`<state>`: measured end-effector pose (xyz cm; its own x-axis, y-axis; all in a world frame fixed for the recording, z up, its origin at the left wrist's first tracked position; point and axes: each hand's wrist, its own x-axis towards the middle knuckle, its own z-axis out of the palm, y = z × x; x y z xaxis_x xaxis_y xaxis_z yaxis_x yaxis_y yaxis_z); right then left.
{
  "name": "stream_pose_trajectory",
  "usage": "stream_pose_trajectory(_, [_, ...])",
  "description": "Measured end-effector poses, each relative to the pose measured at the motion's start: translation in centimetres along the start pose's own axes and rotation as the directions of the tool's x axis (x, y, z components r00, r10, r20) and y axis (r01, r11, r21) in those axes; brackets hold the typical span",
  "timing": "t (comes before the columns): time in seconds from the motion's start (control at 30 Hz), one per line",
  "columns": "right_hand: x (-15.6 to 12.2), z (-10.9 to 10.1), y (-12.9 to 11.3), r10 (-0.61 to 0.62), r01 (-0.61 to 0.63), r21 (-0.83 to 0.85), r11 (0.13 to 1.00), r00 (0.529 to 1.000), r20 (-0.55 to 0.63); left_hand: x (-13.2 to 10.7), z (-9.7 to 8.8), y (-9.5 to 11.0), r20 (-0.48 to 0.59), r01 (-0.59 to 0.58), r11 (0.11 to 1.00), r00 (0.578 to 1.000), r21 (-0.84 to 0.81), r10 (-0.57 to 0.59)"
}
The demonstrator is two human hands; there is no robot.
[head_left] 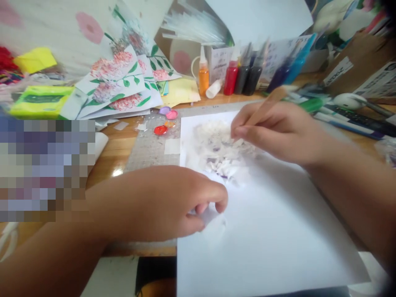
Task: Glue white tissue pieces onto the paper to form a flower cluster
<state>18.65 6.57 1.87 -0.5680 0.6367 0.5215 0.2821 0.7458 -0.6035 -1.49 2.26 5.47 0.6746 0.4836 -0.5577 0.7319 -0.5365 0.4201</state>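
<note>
A large sheet of white paper [278,231] lies before me, overhanging the table's front edge. On its upper part sits a cluster of crumpled white paper bits [222,142], with small purple marks showing among them. My right hand [275,128] pinches a flat wooden stick [267,106] over the cluster's right side; the fingertips reach the bits. Low over the sheet's left edge, my left hand [185,202] has its fingers curled. A translucent whitish piece [217,225], blurred, shows between and below its thumb and forefinger; its kind is unclear.
Under the paper is a grey cutting mat [145,152], with red and purple paint blobs [160,130] on plastic. Behind stand an orange bottle [203,78], a red bottle [230,77] and dark ones. Flower pictures [114,78] lean at the left. Pens [349,119] and a cardboard box [355,66] lie right.
</note>
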Motion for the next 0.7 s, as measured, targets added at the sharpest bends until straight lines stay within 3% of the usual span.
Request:
stream_pose_trajectory(0.27, [-0.1,0.1,-0.3,-0.011,0.012,-0.039,0.999,0.999,0.038,0.3,1.7,-0.3,-0.108,-0.102,0.995,0.989,0.013,0.103])
stream_pose_trajectory(0.5, [0.1,-0.2,-0.5,0.007,-0.004,-0.058,0.998,0.998,0.058,1.4,1.6,-1.2,-0.166,-0.191,0.982,0.968,-0.008,0.187])
stream_pose_trajectory(0.7, [0.0,-2.2,-0.8,0.064,-0.062,-0.019,0.998,0.991,0.116,2.4,1.1,-2.0,-0.458,-0.204,0.971,0.857,0.122,0.238])
